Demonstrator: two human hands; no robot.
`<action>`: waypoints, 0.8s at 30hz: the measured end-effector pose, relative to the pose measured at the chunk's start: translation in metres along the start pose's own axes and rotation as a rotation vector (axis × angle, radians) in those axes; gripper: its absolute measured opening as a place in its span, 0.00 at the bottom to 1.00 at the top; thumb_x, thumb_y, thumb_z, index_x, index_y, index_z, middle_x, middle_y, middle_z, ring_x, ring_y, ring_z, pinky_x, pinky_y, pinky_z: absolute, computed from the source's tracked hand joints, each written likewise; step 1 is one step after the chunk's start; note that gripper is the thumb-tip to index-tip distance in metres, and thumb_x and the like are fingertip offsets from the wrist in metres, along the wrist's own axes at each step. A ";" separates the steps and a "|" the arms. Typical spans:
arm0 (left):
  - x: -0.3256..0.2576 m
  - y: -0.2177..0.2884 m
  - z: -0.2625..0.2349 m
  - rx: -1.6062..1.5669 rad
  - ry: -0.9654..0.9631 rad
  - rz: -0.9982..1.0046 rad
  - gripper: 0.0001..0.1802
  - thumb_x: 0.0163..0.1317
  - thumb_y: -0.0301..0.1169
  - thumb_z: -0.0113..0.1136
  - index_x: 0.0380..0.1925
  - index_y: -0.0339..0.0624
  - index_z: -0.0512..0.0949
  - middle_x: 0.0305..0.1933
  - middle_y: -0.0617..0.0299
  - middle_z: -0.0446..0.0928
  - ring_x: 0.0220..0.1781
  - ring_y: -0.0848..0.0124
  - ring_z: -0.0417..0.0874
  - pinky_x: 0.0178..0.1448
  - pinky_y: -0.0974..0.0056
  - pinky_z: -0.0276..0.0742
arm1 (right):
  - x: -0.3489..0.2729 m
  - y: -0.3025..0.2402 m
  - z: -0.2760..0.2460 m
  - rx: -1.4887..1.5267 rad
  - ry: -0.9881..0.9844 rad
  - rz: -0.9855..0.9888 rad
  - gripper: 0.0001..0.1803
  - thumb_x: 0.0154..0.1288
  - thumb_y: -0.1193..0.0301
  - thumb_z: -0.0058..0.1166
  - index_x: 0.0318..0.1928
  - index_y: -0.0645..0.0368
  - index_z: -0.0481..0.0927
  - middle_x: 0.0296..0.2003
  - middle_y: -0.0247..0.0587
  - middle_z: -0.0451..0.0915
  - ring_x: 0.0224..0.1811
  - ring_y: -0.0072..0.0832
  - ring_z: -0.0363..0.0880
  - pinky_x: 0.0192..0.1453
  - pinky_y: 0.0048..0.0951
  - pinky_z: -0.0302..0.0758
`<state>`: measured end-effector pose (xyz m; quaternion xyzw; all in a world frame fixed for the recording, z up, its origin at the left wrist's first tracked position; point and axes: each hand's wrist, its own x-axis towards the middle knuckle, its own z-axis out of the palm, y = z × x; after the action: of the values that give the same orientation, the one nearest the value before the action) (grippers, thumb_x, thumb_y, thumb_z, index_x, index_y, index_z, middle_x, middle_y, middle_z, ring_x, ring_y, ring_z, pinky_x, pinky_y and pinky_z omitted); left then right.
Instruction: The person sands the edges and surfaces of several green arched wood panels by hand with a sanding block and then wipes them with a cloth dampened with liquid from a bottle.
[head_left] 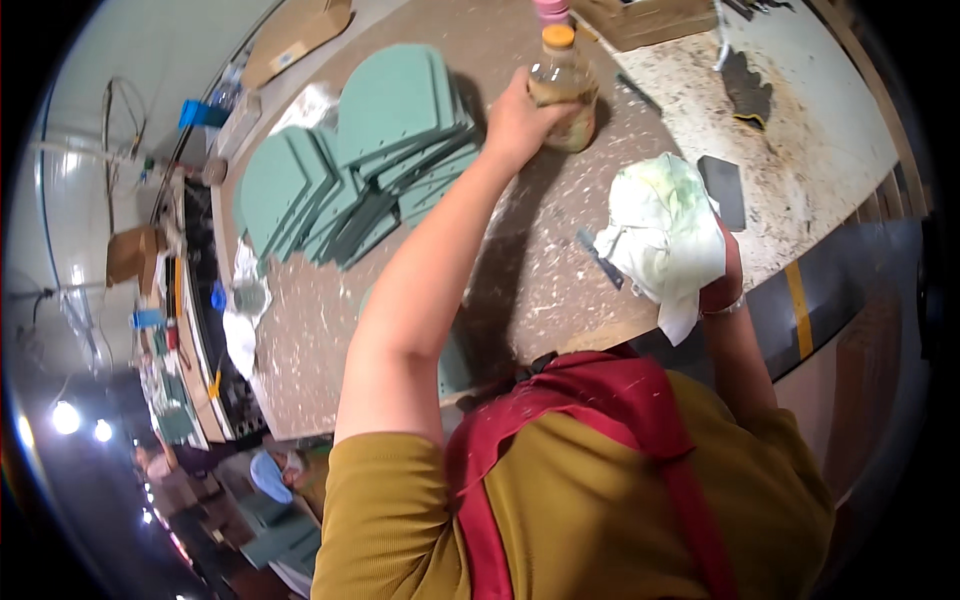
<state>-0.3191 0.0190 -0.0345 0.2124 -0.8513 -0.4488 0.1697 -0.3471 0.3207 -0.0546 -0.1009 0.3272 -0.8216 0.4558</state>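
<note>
My left hand (520,122) is wrapped round a clear plastic bottle (566,72) with an orange cap, at the far middle of the worktable. Pale liquid shows inside the bottle, which stands upright or nearly so. On the right, my right hand (722,277) holds a bunched white cloth (655,235) with greenish stains; most of its fingers are hidden behind the cloth. A grey rectangular block (722,192) lies just beyond the cloth, and a thin dark tool (600,258) lies to its left on the table.
Stacks of green rounded panels (390,105) cover the table's far left. At the far right are a dark glove (746,92) and an open cardboard box (645,22). A pink-topped container (550,10) stands behind the bottle. Another person (285,472) is at lower left.
</note>
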 end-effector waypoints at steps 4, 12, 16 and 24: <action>-0.026 -0.012 -0.019 0.096 -0.022 0.040 0.49 0.49 0.49 0.75 0.64 0.33 0.63 0.56 0.39 0.77 0.58 0.49 0.80 0.61 0.55 0.74 | -0.010 0.032 -0.010 0.209 0.013 0.246 0.28 0.78 0.58 0.36 0.69 0.64 0.64 0.62 0.51 0.73 0.61 0.40 0.76 0.67 0.39 0.71; -0.211 -0.038 -0.164 0.667 0.065 0.208 0.22 0.65 0.40 0.60 0.55 0.39 0.76 0.57 0.49 0.78 0.60 0.51 0.76 0.63 0.53 0.72 | -0.028 0.039 0.039 -0.069 0.207 0.321 0.29 0.73 0.61 0.47 0.68 0.64 0.64 0.58 0.47 0.76 0.60 0.35 0.76 0.65 0.36 0.72; -0.257 -0.078 -0.163 0.671 0.111 0.034 0.19 0.68 0.40 0.55 0.53 0.42 0.77 0.56 0.51 0.78 0.57 0.52 0.77 0.59 0.54 0.72 | -0.040 0.072 0.102 -0.567 -0.038 0.141 0.32 0.69 0.65 0.56 0.68 0.65 0.63 0.56 0.43 0.76 0.56 0.30 0.77 0.61 0.32 0.74; -0.262 -0.087 -0.154 0.626 0.107 0.022 0.13 0.71 0.39 0.48 0.45 0.46 0.77 0.47 0.58 0.79 0.50 0.55 0.79 0.52 0.51 0.73 | 0.036 0.207 0.174 -1.701 -0.443 -0.527 0.24 0.54 0.75 0.59 0.54 0.51 0.76 0.53 0.50 0.72 0.55 0.50 0.73 0.57 0.43 0.74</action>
<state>-0.0038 0.0035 -0.0501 0.2684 -0.9402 -0.1515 0.1453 -0.1454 0.1370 -0.0566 -0.6290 0.6932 -0.3430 0.0782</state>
